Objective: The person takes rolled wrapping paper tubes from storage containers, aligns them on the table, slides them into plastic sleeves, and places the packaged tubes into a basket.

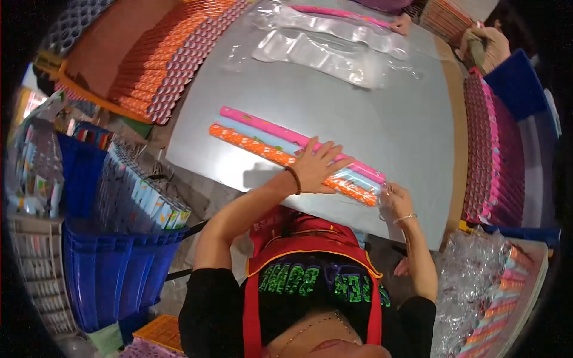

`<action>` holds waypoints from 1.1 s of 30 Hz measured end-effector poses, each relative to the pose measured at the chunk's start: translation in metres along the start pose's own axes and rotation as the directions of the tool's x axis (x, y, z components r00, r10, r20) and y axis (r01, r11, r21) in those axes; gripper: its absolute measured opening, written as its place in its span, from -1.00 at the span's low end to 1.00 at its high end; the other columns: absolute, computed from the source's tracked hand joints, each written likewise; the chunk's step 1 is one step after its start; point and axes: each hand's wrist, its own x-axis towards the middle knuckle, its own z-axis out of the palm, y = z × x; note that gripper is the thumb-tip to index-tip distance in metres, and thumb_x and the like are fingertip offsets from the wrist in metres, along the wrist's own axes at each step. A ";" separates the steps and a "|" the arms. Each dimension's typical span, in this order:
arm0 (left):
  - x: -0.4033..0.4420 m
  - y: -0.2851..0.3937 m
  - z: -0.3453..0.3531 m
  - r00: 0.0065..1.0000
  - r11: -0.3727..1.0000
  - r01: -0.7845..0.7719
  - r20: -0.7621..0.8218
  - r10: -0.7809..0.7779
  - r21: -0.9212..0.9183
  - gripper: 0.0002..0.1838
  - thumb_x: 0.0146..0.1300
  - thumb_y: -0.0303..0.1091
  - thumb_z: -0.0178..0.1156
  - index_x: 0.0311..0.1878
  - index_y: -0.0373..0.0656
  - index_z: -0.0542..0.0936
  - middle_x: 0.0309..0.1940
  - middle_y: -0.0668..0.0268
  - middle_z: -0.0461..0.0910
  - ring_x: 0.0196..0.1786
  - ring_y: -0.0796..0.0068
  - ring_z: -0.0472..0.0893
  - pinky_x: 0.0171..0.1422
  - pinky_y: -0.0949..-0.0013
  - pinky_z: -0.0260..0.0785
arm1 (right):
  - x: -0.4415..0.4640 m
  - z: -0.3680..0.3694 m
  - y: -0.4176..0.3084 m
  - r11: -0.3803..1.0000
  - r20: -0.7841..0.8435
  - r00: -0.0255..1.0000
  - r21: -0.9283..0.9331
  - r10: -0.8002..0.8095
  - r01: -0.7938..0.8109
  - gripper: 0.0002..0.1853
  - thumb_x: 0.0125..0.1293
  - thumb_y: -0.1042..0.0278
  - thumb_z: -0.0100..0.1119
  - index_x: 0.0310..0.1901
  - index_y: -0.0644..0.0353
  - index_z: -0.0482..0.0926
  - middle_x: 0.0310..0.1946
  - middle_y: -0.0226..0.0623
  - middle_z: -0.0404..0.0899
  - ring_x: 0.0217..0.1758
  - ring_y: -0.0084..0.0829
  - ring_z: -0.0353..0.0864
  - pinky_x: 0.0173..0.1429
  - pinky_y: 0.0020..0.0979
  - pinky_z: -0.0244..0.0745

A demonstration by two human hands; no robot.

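Note:
Three rolls of patterned wrapping paper lie side by side, slanting across the table: a pink roll (256, 122), a light blue roll (239, 129) and an orange roll (245, 142). My left hand (316, 167) rests flat over all three near their middle, fingers spread. A glossy clear plastic sleeve (358, 182) covers the rolls' right part. Just past that end, my right hand (397, 201) has its fingers pinched together on the sleeve's edge; the fingertips are partly hidden.
Flat clear plastic sleeves (316, 56) lie at the table's far side, near another person's hand (401, 25) and a pink roll (340, 13). Orange rolls (161, 71) are stacked at left, pink rolls (480, 149) at right. A blue crate (119, 262) stands lower left; bagged rolls (498, 298) lie lower right.

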 end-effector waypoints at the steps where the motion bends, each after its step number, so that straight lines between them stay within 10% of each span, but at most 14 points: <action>1: -0.001 0.000 0.002 0.999 1.000 -0.008 -0.049 0.006 -0.027 -0.02 -0.03 0.27 0.24 0.45 0.22 0.08 0.35 0.07 0.21 0.40 0.02 0.16 0.38 -0.31 -0.15 | 0.004 -0.005 0.003 0.982 0.003 0.999 -0.181 -0.053 0.052 -0.76 0.27 0.35 0.15 -0.10 0.28 0.62 -0.53 -0.60 0.44 -0.51 -0.73 0.32 -0.45 -0.61 0.21; 12: 0.002 -0.002 -0.003 1.000 0.993 0.001 0.019 0.001 -0.114 -0.04 -0.03 0.22 0.26 0.44 0.18 0.11 0.33 0.07 0.20 0.41 0.01 0.14 0.40 -0.28 -0.12 | 0.021 -0.016 0.019 0.877 -0.071 0.994 -0.480 -0.082 0.038 -0.76 0.17 0.46 0.10 -0.12 0.25 0.62 -0.55 -0.58 0.42 -0.51 -0.70 0.33 -0.44 -0.57 0.24; 21: -0.012 -0.007 -0.001 0.998 0.998 -0.006 -0.065 0.003 -0.055 0.00 -0.08 0.25 0.29 0.43 0.15 0.13 0.29 0.09 0.25 0.37 0.03 0.20 0.37 -0.27 -0.07 | 0.021 -0.016 0.023 0.959 0.060 0.984 -0.223 -0.167 0.176 -0.62 0.21 0.52 0.12 0.09 0.34 0.53 -0.33 -0.45 0.57 -0.28 -0.61 0.47 -0.16 -0.56 0.40; 24: -0.015 -0.011 -0.004 0.999 0.999 -0.023 -0.047 0.020 -0.044 0.00 -0.07 0.25 0.29 0.43 0.15 0.12 0.29 0.09 0.25 0.37 0.04 0.19 0.38 -0.26 -0.07 | 0.030 -0.013 0.029 0.945 0.094 0.988 -0.293 -0.121 0.144 -0.58 0.19 0.41 0.08 0.11 0.32 0.50 -0.44 -0.53 0.47 -0.47 -0.68 0.37 -0.40 -0.61 0.25; 28: -0.017 -0.015 -0.008 1.000 0.999 -0.020 -0.015 0.019 -0.038 -0.01 -0.04 0.25 0.27 0.43 0.11 0.11 0.29 0.10 0.23 0.37 0.05 0.18 0.39 -0.26 -0.09 | 0.010 0.014 -0.025 0.969 0.240 0.950 0.093 0.200 -0.228 -0.95 0.25 0.41 0.15 -0.29 0.15 0.54 -0.65 -0.58 0.36 -0.70 -0.69 0.26 -0.65 -0.57 0.15; 33: -0.022 -0.017 -0.011 1.000 1.000 0.000 -0.003 0.000 -0.029 -0.02 -0.02 0.23 0.26 0.43 0.05 0.11 0.30 0.10 0.23 0.37 0.04 0.19 0.40 -0.22 -0.08 | 0.016 0.026 -0.011 0.813 0.227 0.948 0.493 0.221 -0.308 -0.84 0.27 0.31 0.15 -0.44 0.02 0.42 -0.75 -0.59 0.18 -0.80 -0.69 0.07 -0.75 -0.61 -0.06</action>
